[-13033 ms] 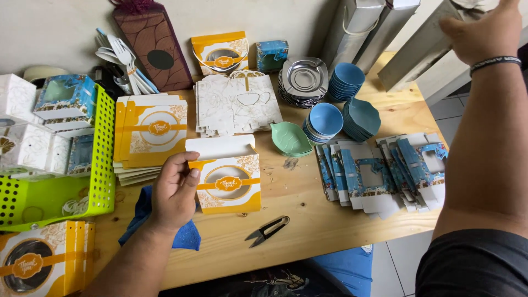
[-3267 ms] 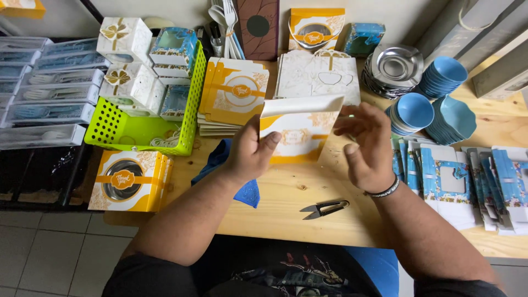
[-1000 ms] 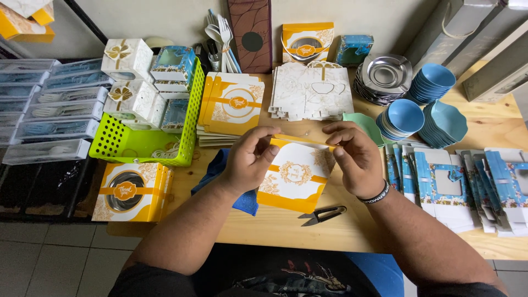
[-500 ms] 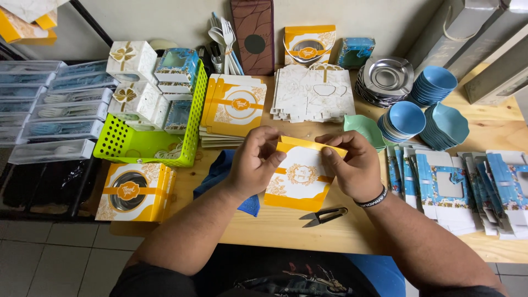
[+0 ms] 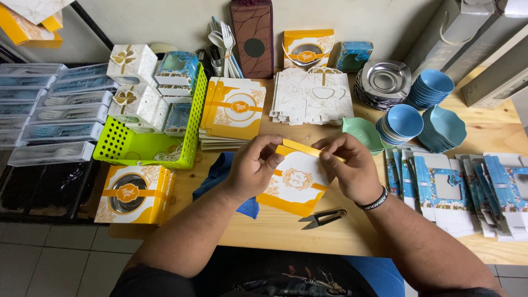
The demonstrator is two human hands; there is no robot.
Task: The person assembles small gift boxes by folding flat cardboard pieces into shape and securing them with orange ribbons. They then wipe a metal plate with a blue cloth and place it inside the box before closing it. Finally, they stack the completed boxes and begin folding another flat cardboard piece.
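A yellow and white cardboard gift box (image 5: pixel 294 184) is half folded, held just above the wooden table (image 5: pixel 286 236). My left hand (image 5: pixel 252 168) grips its left top edge, fingers curled over the yellow flap. My right hand (image 5: pixel 349 165) pinches the right end of that same flap; a dark band sits on that wrist. Small black thread snips (image 5: pixel 323 218) lie on the table just below the box. A blue cloth (image 5: pixel 223 176) lies under my left forearm.
A stack of flat yellow boxes (image 5: pixel 234 113), flat white boxes (image 5: pixel 312 99), a green basket (image 5: pixel 146 146) of small boxes, blue bowls (image 5: pixel 421 113), silver dishes (image 5: pixel 385 82) and flat blue boxes (image 5: pixel 467 192) surround the work spot. Finished yellow boxes (image 5: pixel 132 192) stand at the left edge.
Both hands keep hold of the box and have drawn closer together along its top flap. The box has tilted and folded a little more.
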